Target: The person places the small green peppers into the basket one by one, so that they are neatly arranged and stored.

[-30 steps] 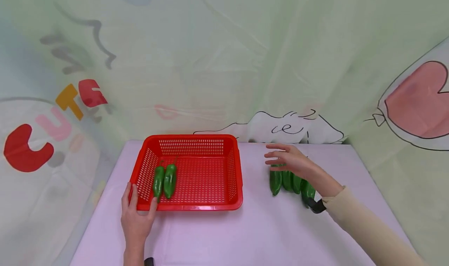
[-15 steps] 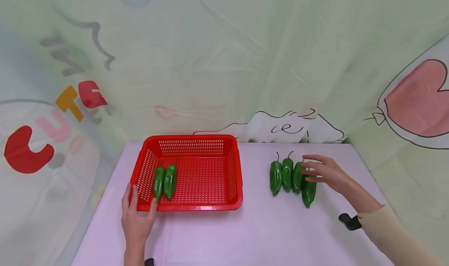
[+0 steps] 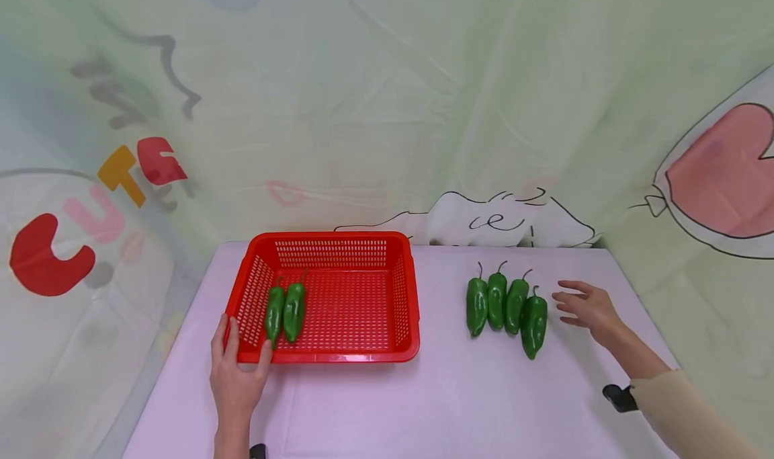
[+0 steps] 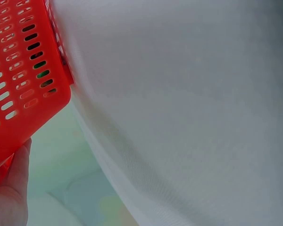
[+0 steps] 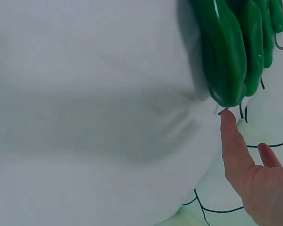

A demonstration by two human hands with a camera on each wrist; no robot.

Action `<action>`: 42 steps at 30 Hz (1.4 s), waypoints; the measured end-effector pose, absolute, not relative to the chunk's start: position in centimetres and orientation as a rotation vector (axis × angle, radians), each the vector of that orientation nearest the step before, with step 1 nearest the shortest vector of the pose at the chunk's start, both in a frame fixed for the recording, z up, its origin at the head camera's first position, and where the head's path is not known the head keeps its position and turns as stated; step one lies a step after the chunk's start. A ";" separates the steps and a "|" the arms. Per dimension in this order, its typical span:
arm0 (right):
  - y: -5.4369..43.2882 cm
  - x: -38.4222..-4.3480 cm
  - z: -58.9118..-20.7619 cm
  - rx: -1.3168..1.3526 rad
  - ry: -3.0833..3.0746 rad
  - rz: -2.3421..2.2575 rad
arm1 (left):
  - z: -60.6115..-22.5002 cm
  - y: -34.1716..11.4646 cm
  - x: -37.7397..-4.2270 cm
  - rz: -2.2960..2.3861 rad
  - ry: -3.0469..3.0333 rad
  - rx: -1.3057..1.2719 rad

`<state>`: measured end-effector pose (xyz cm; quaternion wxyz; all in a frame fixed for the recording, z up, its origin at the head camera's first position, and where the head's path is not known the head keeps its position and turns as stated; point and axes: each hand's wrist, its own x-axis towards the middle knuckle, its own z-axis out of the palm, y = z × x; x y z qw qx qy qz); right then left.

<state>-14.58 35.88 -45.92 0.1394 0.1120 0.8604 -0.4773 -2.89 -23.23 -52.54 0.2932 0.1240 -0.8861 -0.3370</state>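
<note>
At the near left corner of a red plastic basket (image 3: 338, 358), my left hand (image 3: 237, 382) grips the rim, with the thumb on the front edge and fingers along the left side. Two green chili peppers, a slimmer one (image 3: 274, 316) and a fuller one (image 3: 293, 312), lie inside at the basket's left. To the right, several green chili peppers lie side by side with stems pointing away, the rightmost pepper (image 3: 534, 326) nearest my right hand (image 3: 589, 309). That hand hovers just right of the row, fingers loosely extended and holding nothing. In the right wrist view a finger (image 5: 233, 146) appears near a pepper tip.
A pale lilac cloth covers the table (image 3: 387, 412). Behind and at both sides hangs a printed fabric curtain (image 3: 375, 109). A dark wrist device (image 3: 619, 398) sits below the right forearm.
My right hand has moved right, from above the row of peppers to beside it, uncovering them all. The left hand, basket and peppers look unchanged.
</note>
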 end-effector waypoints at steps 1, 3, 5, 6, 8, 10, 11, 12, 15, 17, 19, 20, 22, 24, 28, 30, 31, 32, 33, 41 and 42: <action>35.9 -14.7 -46.2 0.337 2.478 -1.383 | -52.6 -23.2 -2.9 -0.898 -2.362 0.332; 35.9 -14.8 -46.6 0.353 2.456 -1.384 | -52.6 -23.2 -2.9 -0.899 -2.362 0.333; 35.8 -14.9 -47.0 0.368 2.432 -1.381 | -52.6 -23.3 -2.9 -0.898 -2.364 0.337; 35.6 -15.0 -47.2 0.375 2.415 -1.384 | -52.6 -23.3 -2.9 -0.899 -2.366 0.339; 35.3 -15.2 -47.4 0.385 2.392 -1.386 | -52.6 -23.2 -2.9 -0.898 -2.367 0.341; 35.1 -15.4 -47.6 0.391 2.380 -1.386 | -52.6 -23.2 -2.9 -0.896 -2.369 0.341; 34.9 -15.5 -47.7 0.397 2.378 -1.382 | -52.6 -23.2 -2.9 -0.895 -2.370 0.339; 34.8 -15.6 -47.8 0.403 2.374 -1.379 | -52.6 -23.2 -3.0 -0.895 -2.370 0.337; 34.6 -15.9 -48.1 0.420 2.380 -1.352 | -52.5 -23.2 -3.0 -0.898 -2.368 0.331; 34.4 -16.0 -48.2 0.433 2.388 -1.336 | -52.5 -23.1 -3.0 -0.902 -2.365 0.328; 34.3 -16.1 -48.4 0.432 2.398 -1.325 | -52.4 -23.1 -3.0 -0.904 -2.362 0.328; 34.3 -16.2 -48.4 0.430 2.404 -1.325 | -52.4 -23.1 -3.0 -0.904 -2.360 0.328; 34.2 -16.2 -48.6 0.427 2.412 -1.322 | -52.4 -23.1 -3.0 -0.904 -2.356 0.329; 34.1 -16.2 -48.7 0.428 2.414 -1.321 | -52.4 -23.1 -3.0 -0.902 -2.355 0.330; 34.0 -16.1 -48.8 0.450 2.409 -1.312 | -52.4 -23.1 -3.0 -0.893 -2.356 0.333; 33.9 -16.1 -48.8 0.466 2.404 -1.314 | -52.5 -23.2 -3.1 -0.888 -2.358 0.332; 33.9 -16.1 -48.8 0.472 2.401 -1.315 | -52.5 -23.2 -3.1 -0.886 -2.358 0.331; 33.9 -16.1 -48.8 0.472 2.400 -1.318 | -52.5 -23.2 -3.1 -0.885 -2.358 0.330; 33.9 -16.1 -48.8 0.473 2.396 -1.324 | -52.5 -23.2 -3.1 -0.885 -2.358 0.328; 34.3 -16.1 -48.4 0.469 2.347 -1.394 | -52.5 -23.2 -3.1 -0.887 -2.346 0.318; 34.3 -16.1 -48.2 0.466 2.343 -1.401 | -52.5 -23.2 -3.1 -0.888 -2.346 0.319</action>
